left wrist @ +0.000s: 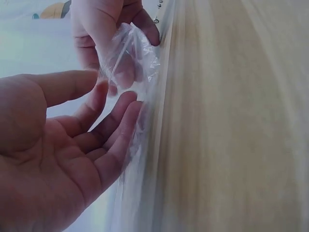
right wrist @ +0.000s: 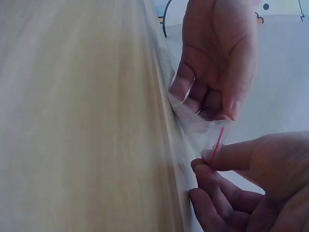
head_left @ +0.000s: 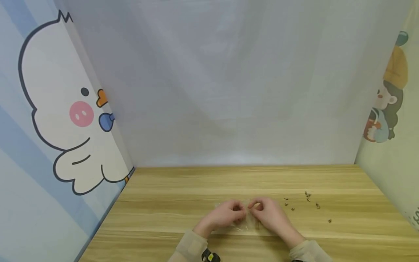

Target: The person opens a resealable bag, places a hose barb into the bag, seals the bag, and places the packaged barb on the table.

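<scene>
Plastic bag [left wrist: 133, 48]: clear, thin film, the landmark for every place below; it is stretched between the left hand [head_left: 226, 214] and the right hand [head_left: 270, 216]. Whether its lower part touches the wood cannot be told.
Pale backdrop [head_left: 229, 91]: upright, well behind the bag.
Wooden tabletop [head_left: 196, 182]: beneath and around the bag; working low over it, as here, should help steady such limp film.
Left hand: at the bag's left side, thumb and forefinger pinching the film's edge, the other fingers loosely bent. A light fingertip grip seems best; hard pulling could tear or crease the film.
Right hand: at the bag's right side, thumb and forefinger pinching the film beside the strip, the other fingers curled below. Matching the left hand's height and tension would likely hold the edge straight.
Red strip [right wrist: 218, 143]: along the bag's edge, between the two pinches, its lower end at the right fingertips. Catching a single layer on each side of it would probably suit handling the edge best.
Small metal screws [head_left: 318, 206]: scattered to the right of the bag, past the right hand; an elbow or sleeve sweeping outward could knock them.
</scene>
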`<state>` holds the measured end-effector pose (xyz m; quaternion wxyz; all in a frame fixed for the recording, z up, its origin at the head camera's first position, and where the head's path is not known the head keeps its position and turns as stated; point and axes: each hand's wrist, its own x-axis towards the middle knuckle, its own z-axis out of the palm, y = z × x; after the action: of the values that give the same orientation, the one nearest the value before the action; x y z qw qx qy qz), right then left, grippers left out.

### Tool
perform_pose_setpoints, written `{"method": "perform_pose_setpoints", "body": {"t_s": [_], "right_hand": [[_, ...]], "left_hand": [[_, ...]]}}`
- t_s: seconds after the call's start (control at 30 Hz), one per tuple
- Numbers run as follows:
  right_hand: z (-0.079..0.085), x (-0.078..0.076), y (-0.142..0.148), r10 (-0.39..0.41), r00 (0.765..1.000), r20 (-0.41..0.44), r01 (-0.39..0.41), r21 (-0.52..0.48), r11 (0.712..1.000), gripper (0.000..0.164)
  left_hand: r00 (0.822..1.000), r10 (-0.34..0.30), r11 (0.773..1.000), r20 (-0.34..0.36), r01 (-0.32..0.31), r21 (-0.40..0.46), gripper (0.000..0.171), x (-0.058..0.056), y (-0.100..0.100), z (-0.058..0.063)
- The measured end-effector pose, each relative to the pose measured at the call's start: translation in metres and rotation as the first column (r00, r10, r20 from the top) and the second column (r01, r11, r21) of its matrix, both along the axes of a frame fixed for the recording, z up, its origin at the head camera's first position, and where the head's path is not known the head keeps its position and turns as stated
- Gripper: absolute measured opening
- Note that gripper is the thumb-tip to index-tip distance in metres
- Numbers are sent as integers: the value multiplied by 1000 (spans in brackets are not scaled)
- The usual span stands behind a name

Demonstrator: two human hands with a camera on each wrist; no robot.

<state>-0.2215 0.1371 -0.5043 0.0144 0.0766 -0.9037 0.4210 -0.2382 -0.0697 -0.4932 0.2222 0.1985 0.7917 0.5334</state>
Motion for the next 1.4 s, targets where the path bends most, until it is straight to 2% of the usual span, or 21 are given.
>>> {"method": "perform_pose_setpoints", "body": {"t_s": [0.1,0.17,0.27,0.33,0.43,0.6,0.8,1.0,1.2,1.4], "right_hand": [[-1,0,1,29,999,-13,-29,25,999,15],[-1,-1,2,54,998,-15,-53,24,998,16],[0,-1,5,87,996,-4,-87,11,996,18],[1,0,7,110,994,16,-110,-3,994,21],[4,1,9,160,986,52,-157,-44,987,28],[8,3,10,237,967,89,-229,-95,969,42],[10,4,10,251,961,119,-242,-84,967,50],[11,3,10,267,958,108,-261,-69,963,49],[10,3,6,275,960,55,-276,10,961,56],[13,1,2,289,957,34,-291,115,950,50]], "left_hand": [[996,31,999,-82,-32,-11,8,-2,0,-1],[988,37,998,-153,-44,-46,7,-3,-1,-1],[968,0,990,-252,-36,-137,19,-3,-2,0],[960,-35,980,-277,-21,-196,24,-2,-1,0],[960,-58,973,-275,-7,-231,29,1,0,0],[969,-57,970,-242,-3,-241,34,5,3,2],[962,-85,955,-260,4,-297,40,7,3,3],[960,-72,954,-269,-12,-300,27,6,3,1],[956,-77,947,-285,-19,-320,27,5,3,0],[954,-78,947,-289,-20,-322,33,5,3,1]]}}
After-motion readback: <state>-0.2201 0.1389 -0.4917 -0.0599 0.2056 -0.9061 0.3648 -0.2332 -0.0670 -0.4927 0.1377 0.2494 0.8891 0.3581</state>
